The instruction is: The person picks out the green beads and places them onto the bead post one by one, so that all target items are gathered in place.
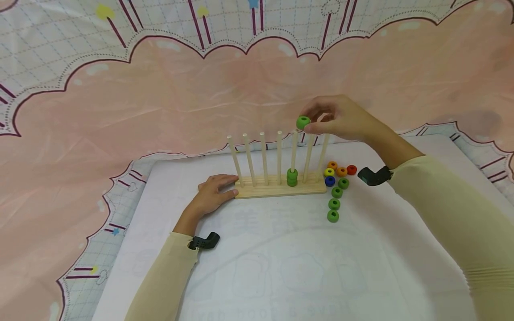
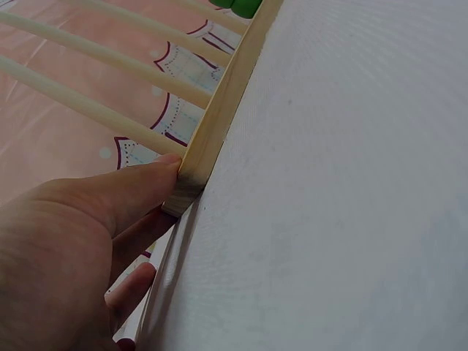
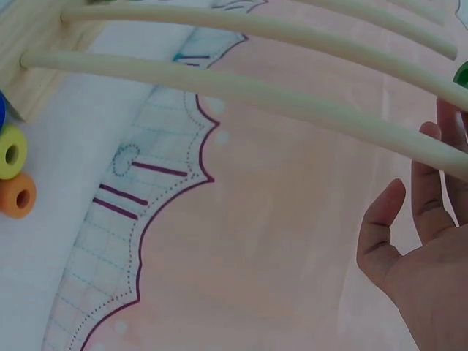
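A wooden base (image 1: 261,191) carries a row of several upright pegs. Green beads (image 1: 292,177) are stacked low on the third peg from the right. My right hand (image 1: 341,118) pinches a green bead (image 1: 303,122) at the top of that same peg; whether the peg tip is inside its hole cannot be told. In the right wrist view only an edge of a green bead (image 3: 462,75) shows beside my right hand (image 3: 431,241). My left hand (image 1: 212,194) grips the base's left end, thumb at the front edge, as the left wrist view also shows on the base (image 2: 212,131).
Right of the base lie loose beads on the white sheet (image 1: 261,267): several green (image 1: 334,204), a blue (image 1: 330,181), a yellow (image 1: 329,172), two orange (image 1: 341,172) and a red (image 1: 351,170). A patterned pink cloth (image 1: 201,98) spreads behind.
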The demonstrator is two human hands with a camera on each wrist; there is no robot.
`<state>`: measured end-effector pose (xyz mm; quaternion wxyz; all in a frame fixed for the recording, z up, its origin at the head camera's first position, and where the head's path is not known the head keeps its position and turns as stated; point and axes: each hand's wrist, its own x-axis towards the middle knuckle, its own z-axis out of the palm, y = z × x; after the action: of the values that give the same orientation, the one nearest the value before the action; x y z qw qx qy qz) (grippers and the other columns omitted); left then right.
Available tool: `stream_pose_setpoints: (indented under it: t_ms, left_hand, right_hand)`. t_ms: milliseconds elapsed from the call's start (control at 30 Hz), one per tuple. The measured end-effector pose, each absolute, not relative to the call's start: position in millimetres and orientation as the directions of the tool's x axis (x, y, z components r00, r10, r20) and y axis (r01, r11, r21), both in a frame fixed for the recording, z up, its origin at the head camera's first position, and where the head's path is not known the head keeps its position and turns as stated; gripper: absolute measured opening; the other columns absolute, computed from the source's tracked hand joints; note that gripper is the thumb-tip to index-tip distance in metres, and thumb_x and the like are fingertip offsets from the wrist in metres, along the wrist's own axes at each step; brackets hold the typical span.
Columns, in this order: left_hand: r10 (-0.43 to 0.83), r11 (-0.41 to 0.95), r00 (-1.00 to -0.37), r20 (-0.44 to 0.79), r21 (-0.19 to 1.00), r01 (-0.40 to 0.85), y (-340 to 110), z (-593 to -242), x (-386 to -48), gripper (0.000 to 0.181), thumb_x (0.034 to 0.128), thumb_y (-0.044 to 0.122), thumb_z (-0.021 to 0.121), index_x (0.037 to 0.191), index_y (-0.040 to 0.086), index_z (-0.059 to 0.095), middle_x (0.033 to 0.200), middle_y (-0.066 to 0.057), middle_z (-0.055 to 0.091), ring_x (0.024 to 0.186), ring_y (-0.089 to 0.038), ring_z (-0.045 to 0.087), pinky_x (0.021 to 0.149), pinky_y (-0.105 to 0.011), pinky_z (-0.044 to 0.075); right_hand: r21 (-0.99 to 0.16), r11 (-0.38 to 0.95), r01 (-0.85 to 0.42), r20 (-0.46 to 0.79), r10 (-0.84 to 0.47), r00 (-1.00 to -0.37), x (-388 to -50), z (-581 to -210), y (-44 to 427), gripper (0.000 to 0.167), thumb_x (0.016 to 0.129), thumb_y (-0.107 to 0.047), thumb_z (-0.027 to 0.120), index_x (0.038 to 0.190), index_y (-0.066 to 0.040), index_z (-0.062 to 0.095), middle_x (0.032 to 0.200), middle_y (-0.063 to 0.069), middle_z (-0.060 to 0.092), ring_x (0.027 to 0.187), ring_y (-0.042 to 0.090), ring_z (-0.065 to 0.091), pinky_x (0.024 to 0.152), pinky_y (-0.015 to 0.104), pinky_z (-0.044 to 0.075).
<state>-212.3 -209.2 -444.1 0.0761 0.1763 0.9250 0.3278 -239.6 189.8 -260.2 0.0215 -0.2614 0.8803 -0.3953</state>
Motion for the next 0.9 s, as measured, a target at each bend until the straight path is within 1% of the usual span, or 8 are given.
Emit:
stream_pose_setpoints:
  t_ms: [300,400,600,733,900]
  left_hand:
    - [0.375,0.724,-0.927,-0.025,0.632,0.276,-209.0,-444.1,-212.1,0.053,0.0973,0.04,0.069,0.146,0.022,0.058,0.153,-0.006,0.053,0.147,-0.031,0.036,0.109,-0.059,0.017]
    - [0.378,0.722,-0.926,-0.019,0.633,0.281,-209.0,-443.8,-211.6,0.053,0.0969,0.04,0.069,0.146,0.022,0.058,0.153,-0.006,0.054,0.147,-0.032,0.036,0.108,-0.059,0.017]
    - [0.382,0.718,-0.924,-0.008,0.633,0.292,-209.3,-443.7,-211.6,0.053,0.0966,0.039,0.07,0.145,0.021,0.059,0.152,-0.006,0.055,0.146,-0.033,0.037,0.107,-0.06,0.018]
    - [0.383,0.716,-0.924,-0.006,0.634,0.292,-209.6,-444.4,-211.8,0.053,0.0964,0.039,0.07,0.145,0.021,0.059,0.151,-0.006,0.055,0.146,-0.033,0.036,0.108,-0.06,0.017]
    - [0.381,0.714,-0.924,-0.006,0.637,0.29,-209.5,-444.8,-211.6,0.053,0.0963,0.04,0.07,0.145,0.022,0.059,0.151,-0.006,0.055,0.146,-0.033,0.036,0.109,-0.06,0.016]
  right_hand:
    - [-0.71,0.525,-0.469,0.181,-0.507,-0.843,-240.3,-265.1,183.1,0.027,0.095,-0.023,0.074,0.121,-0.016,0.07,0.113,0.001,0.07,0.104,0.016,0.059,0.094,0.032,0.049]
    - [-0.702,0.526,-0.48,0.189,-0.513,-0.837,-240.6,-266.2,182.2,0.027,0.095,-0.023,0.075,0.121,-0.016,0.07,0.112,0.001,0.069,0.104,0.015,0.059,0.093,0.031,0.049]
    - [-0.685,0.546,-0.482,0.166,-0.527,-0.834,-242.1,-267.7,178.0,0.028,0.093,-0.025,0.077,0.119,-0.017,0.07,0.112,-0.001,0.07,0.104,0.016,0.059,0.097,0.04,0.049]
    - [-0.682,0.555,-0.477,0.138,-0.542,-0.829,-242.1,-269.5,176.1,0.029,0.092,-0.025,0.077,0.119,-0.017,0.07,0.113,0.001,0.07,0.106,0.018,0.058,0.101,0.044,0.047]
    - [-0.666,0.561,-0.491,0.133,-0.558,-0.819,-243.3,-272.0,175.9,0.028,0.093,-0.024,0.077,0.118,-0.017,0.07,0.112,0.0,0.069,0.105,0.019,0.058,0.099,0.044,0.045]
